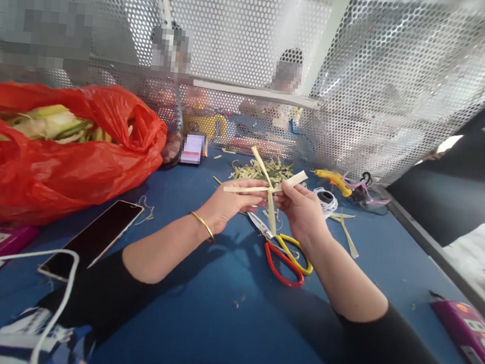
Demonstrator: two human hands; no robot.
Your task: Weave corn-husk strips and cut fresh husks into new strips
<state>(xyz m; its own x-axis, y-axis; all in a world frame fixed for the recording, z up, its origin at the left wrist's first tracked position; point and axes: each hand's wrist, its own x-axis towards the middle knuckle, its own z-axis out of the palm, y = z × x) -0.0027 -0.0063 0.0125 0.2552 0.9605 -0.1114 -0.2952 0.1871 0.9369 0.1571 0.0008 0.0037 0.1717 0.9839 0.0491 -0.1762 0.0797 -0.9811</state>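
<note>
Pale, dry leaf strips [272, 210] cross each other between my two hands, above the blue table. My left hand [241, 196] is closed on the strips from the left, its fingers around one that points left. From the other side my right hand [302, 206] pinches them between thumb and fingers, close to the crossing. Below the hands lie scissors [282, 263] with one red and one yellow handle, their blades pointing away to the left. Behind the hands sits a heap of leaf scraps [284, 169], partly covered by them.
A red plastic bag [67, 171] full of leaf material stands at left, beside a dark phone [95, 236] and a white cable [66, 296]. At right are a white spool [325, 200], a yellow glue gun [334, 180] and a purple box [468, 335]. Perforated metal panels [240, 27] rise behind.
</note>
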